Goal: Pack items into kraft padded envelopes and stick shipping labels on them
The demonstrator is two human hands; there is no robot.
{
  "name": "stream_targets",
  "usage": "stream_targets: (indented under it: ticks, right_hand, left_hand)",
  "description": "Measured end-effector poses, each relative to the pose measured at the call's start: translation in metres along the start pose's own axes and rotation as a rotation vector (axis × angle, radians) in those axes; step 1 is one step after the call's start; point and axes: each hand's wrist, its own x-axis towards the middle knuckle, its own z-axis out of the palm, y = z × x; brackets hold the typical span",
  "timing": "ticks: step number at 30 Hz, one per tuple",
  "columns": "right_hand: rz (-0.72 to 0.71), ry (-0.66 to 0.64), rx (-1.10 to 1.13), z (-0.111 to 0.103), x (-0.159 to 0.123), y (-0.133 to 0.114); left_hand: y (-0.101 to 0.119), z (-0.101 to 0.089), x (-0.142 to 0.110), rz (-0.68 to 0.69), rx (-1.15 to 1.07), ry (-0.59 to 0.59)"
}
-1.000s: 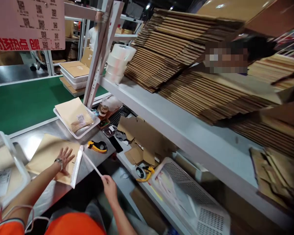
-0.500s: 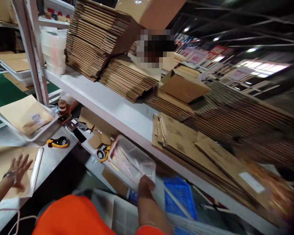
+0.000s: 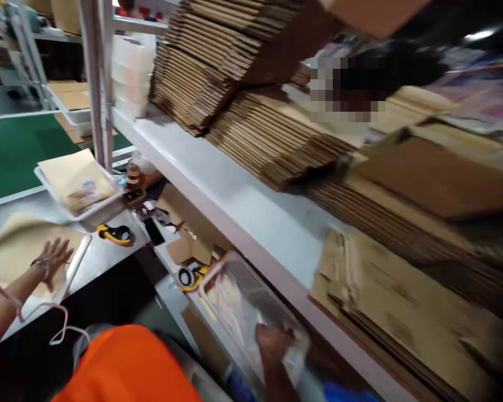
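My left hand (image 3: 53, 258) lies flat with fingers spread on a tan padded envelope (image 3: 14, 245) on the steel table. My right hand (image 3: 274, 341) reaches down into a white perforated basket (image 3: 255, 285) under the shelf, among clear plastic bags; its fingers are curled and blurred, so what they grip is unclear. A white strip edge (image 3: 78, 262) of the envelope flap lies beside my left hand.
A yellow-and-black tape tool (image 3: 116, 234) lies on the table, and another one (image 3: 190, 276) sits lower. A white tray (image 3: 73, 212) holds envelopes. Flat cardboard stacks (image 3: 251, 128) fill the white shelf (image 3: 251, 212). A green conveyor (image 3: 17, 156) runs at left. Another person is behind the shelf.
My right hand left the white strip, swung right and went down into the white basket. The view turned right. My left hand stayed flat on the envelope.
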Motion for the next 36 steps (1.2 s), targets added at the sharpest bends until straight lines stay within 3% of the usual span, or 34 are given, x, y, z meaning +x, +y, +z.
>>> stream_targets:
  ticks: [3,5,9,11,14,17,20,24,28,32,36]
  right_hand:
    - [-0.177,-0.065,0.251,0.041,0.002,-0.043]
    - [-0.322,-0.202,0.445,0.066,-0.018,-0.095]
    - [-0.655,-0.656,0.604,0.09,-0.111,-0.237]
    - [-0.826,-0.808,0.637,0.093,-0.166,-0.314]
    - [-1.021,-0.925,0.555,0.097,-0.234,-0.416]
    - [-1.035,-0.971,0.321,0.101,-0.274,-0.488]
    - [-0.997,-0.974,0.198,0.108,-0.291,-0.524]
    - [-1.068,-0.954,0.24,0.118,-0.303,-0.536]
    - [-1.07,-0.942,0.242,0.125,-0.31,-0.547]
    - [-1.059,-0.924,0.134,0.123,-0.294,-0.565]
    - [-1.095,-0.929,0.049,0.115,-0.262,-0.582]
  left_hand:
    - [0.016,-0.027,-0.006,-0.008,-0.074,-0.05]
    - [0.018,-0.031,-0.003,-0.044,-0.094,-0.124]
    - [0.013,-0.017,0.003,-0.007,-0.131,-0.11]
    - [0.012,-0.006,0.007,0.012,-0.158,-0.09]
    - [0.012,0.009,0.017,0.046,-0.218,-0.059]
    - [0.013,0.024,0.029,0.061,-0.252,-0.046]
    - [0.015,0.037,0.041,0.096,-0.24,-0.041]
    - [0.015,0.049,0.046,0.132,-0.247,-0.006]
    - [0.013,0.046,0.042,0.171,-0.234,0.019]
    - [0.012,0.041,0.033,0.243,-0.232,0.019]
    - [0.019,0.063,0.008,0.329,-0.259,0.005]
